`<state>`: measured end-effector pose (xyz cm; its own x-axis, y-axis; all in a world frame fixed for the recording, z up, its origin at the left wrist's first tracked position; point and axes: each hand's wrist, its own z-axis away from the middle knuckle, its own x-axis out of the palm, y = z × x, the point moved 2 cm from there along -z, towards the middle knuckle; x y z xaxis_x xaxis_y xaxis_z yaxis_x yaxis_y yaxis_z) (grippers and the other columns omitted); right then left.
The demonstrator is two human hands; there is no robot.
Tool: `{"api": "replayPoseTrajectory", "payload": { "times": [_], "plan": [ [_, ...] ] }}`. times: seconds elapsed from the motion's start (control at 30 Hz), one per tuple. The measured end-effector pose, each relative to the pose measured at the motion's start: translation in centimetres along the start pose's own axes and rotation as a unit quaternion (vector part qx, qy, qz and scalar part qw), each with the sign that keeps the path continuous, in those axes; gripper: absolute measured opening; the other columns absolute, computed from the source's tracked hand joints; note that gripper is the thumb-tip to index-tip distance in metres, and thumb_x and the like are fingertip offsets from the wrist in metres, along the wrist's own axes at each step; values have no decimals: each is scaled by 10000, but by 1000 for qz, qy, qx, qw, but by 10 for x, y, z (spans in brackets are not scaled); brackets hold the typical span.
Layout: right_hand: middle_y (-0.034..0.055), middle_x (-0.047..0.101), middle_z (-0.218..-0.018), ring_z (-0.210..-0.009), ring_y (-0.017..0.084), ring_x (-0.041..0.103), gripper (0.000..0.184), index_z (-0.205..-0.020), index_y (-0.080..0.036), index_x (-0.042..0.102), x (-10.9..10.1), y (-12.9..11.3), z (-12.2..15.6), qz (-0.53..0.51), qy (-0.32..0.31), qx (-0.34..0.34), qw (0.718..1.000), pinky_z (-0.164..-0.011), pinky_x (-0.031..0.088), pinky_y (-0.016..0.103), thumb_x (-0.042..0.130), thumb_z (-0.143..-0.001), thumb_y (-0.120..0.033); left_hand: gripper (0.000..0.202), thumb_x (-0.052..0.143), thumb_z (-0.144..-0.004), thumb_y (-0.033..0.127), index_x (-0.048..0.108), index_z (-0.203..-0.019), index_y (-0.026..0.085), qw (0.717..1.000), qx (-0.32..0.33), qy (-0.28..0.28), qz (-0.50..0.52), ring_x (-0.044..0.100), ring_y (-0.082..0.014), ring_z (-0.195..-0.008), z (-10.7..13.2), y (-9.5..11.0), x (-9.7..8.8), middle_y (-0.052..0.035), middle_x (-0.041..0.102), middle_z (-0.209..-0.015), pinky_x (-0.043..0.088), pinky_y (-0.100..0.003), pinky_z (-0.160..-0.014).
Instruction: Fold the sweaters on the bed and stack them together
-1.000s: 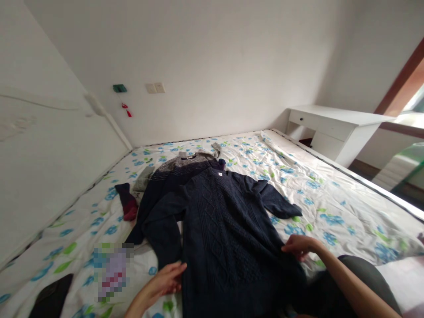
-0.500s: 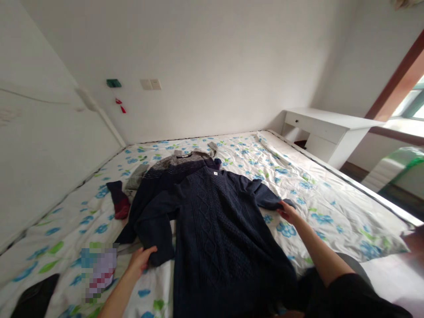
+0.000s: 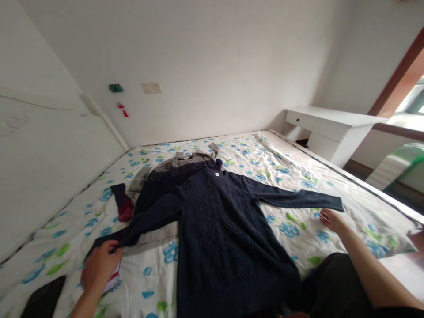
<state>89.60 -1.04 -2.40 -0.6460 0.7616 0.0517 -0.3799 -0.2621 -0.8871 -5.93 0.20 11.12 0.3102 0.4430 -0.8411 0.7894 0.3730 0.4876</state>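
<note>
Sweater [image 3: 228, 238] lay on the bed [image 3: 162, 274], neck toward 12 o'clock; drawing each sleeve straight and level before smoothing it seemed the sound way. From its middle, your left hand [image 3: 99, 263] pinched the left sleeve's [image 3: 149, 216] end at 9 o'clock, while your right hand [image 3: 333, 221], curled at 3, sat just beside the right sleeve [image 3: 308, 199], its fingertips' gap impossible to tell.

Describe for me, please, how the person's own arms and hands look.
The left hand and right hand wear no gloves. The left forearm and right forearm are bare; a black sleeve shows at the bottom edge on the right one, none on the left.
</note>
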Motion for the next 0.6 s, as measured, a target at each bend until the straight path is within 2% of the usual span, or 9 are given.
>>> {"api": "replayPoseTrajectory", "payload": {
  "times": [0.07, 0.13, 0.17, 0.2, 0.27, 0.33, 0.4, 0.5, 0.6],
  "plan": [
    [42, 724, -840, -608, 130, 675, 192, -917, -212, 658, 16, 9, 15, 63, -60, 5, 996, -504, 521, 183, 818, -855, -300, 339, 726, -658, 552, 669, -806, 253, 982, -3, -184, 46, 741, -406, -905, 45, 9, 49, -133, 732, -850, 611, -504, -799],
    [82, 784, -915, -676, 133, 714, 253, -941, -180, 721, 41, 18, 35, 197, -172, -1, 965, -529, 497, 168, 841, -858, -387, 478, 703, -671, 720, 670, -771, 254, 928, -24, -365, 74, 715, -349, -698, 95, 23, 95, -102, 706, -747, 584, -445, -637],
    [93, 797, -923, -682, 135, 716, 321, -940, -167, 740, 55, 25, 48, 284, -240, 1, 928, -523, 475, 165, 851, -854, -456, 551, 705, -655, 795, 663, -754, 255, 899, -29, -430, 78, 711, -348, -671, 118, 31, 112, -93, 697, -714, 577, -442, -610],
    [98, 802, -914, -681, 137, 717, 394, -928, -159, 749, 69, 36, 62, 373, -311, 8, 874, -518, 458, 166, 853, -847, -531, 609, 711, -638, 850, 666, -752, 253, 879, -19, -468, 88, 725, -365, -701, 138, 40, 126, -92, 699, -705, 587, -452, -623],
    [91, 796, -853, -666, 151, 717, 505, -871, -153, 749, 92, 63, 92, 508, -430, 38, 746, -519, 458, 178, 851, -810, -645, 694, 752, -590, 900, 711, -806, 242, 850, 16, -514, 118, 761, -414, -881, 166, 57, 140, -106, 756, -790, 629, -496, -759],
    [60, 750, -730, -621, 158, 693, 531, -757, -155, 709, 108, 89, 118, 589, -490, 38, 641, -512, 466, 191, 881, -749, -658, 770, 811, -544, 894, 771, -924, 226, 820, 46, -550, 153, 742, -448, -1104, 178, 66, 139, -125, 815, -962, 616, -533, -969],
    [22, 671, -614, -561, 149, 643, 514, -646, -164, 648, 115, 105, 136, 635, -510, 8, 580, -481, 446, 193, 920, -688, -598, 832, 876, -505, 851, 803, -1049, 226, 784, 59, -594, 171, 688, -454, -1262, 179, 66, 126, -125, 832, -1117, 540, -547, -1142],
    [-1, 625, -566, -526, 142, 618, 488, -594, -170, 627, 111, 109, 147, 639, -540, 21, 547, -450, 444, 186, 935, -631, -547, 846, 920, -518, 785, 809, -1179, 269, 750, 53, -642, 150, 692, -438, -1275, 171, 52, 99, -106, 832, -1187, 520, -566, -1178],
    [18, 680, -619, -551, 164, 675, 461, -637, -165, 684, 98, 106, 150, 633, -573, 109, 509, -460, 505, 187, 965, -569, -524, 803, 942, -499, 749, 824, -1139, 280, 713, 42, -690, 119, 775, -440, -1004, 173, 35, 82, -123, 836, -1041, 633, -630, -958]
  ]
}}
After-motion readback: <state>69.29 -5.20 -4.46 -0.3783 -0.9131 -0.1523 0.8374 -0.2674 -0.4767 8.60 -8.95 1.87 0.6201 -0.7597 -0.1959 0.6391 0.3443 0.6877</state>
